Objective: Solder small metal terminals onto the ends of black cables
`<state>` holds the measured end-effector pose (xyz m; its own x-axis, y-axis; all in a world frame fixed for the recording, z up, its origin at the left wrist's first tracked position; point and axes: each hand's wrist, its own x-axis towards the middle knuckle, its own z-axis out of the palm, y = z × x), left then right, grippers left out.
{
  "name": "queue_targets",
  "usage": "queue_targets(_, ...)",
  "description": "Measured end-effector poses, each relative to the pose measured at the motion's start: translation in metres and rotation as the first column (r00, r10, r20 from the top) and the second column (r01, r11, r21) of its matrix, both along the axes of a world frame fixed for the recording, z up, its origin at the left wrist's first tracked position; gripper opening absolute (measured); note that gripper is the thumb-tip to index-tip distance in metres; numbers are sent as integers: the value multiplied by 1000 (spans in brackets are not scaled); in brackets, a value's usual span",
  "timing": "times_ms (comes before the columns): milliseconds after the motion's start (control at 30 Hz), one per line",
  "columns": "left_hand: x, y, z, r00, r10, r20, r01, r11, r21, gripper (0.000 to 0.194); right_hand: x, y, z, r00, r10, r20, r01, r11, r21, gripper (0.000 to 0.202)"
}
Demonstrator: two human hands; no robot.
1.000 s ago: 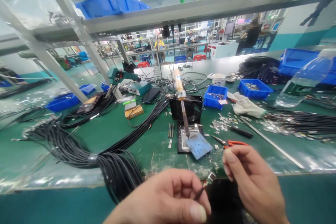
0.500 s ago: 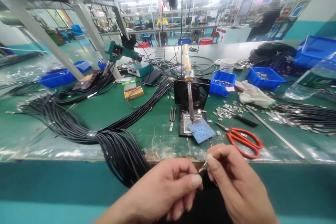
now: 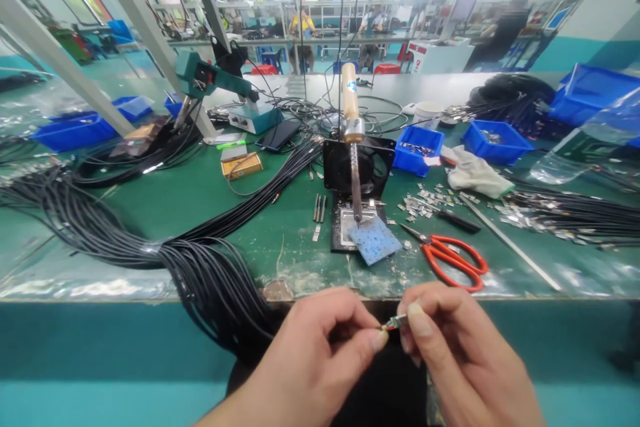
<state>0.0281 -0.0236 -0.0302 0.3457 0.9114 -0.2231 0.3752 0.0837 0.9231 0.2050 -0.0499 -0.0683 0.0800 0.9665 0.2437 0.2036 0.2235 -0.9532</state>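
My left hand (image 3: 325, 347) pinches the end of a black cable, where short coloured wires show at the fingertips. Between thumb and fingers of my right hand (image 3: 455, 347) is a small metal connector (image 3: 397, 322), in line with those wires and meeting them. Both hands are in front of the table's near edge. Beyond them a soldering iron (image 3: 352, 107) with a wooden handle points down at a blue sponge (image 3: 375, 240). A thick bundle of black cables (image 3: 215, 293) hangs over the edge to the left of my left hand.
Red-handled scissors (image 3: 457, 263) lie on the green table (image 3: 280, 247) beside a thin white rod (image 3: 510, 243) and scattered metal pieces. Behind are a black fan (image 3: 333, 167), a blue parts bin (image 3: 419, 149), a white glove (image 3: 477, 173) and another cable bundle. People are in the background.
The view has shifted slightly. The connector between my hands now shows more clearly, with coloured wires at its end. Both hands keep their pinch.
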Motion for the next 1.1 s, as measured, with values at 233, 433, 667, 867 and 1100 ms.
queue_targets(233,1,3,0,1000,16,23,-15,1000,-22,20,-3,0,-5,1000,-2,0,2,1000,-15,11)
queue_targets(433,1,0,-3,996,46,80,-41,997,-66,19,-6,2,-8,1000,-19,-8,19,998,56,7)
queue_targets(667,2,1,1,980,76,182,-39,980,-196,16,-3,-1,-13,998,-32,53,26,993,115,7)
queue_targets(867,3,2,0,961,119,250,-53,965,-257,18,-5,-3,-14,997,-49,66,40,992,123,7)
queue_targets(1100,4,1,-3,953,166,252,-95,957,-273,19,-3,-3,-19,992,-55,118,34,984,173,9)
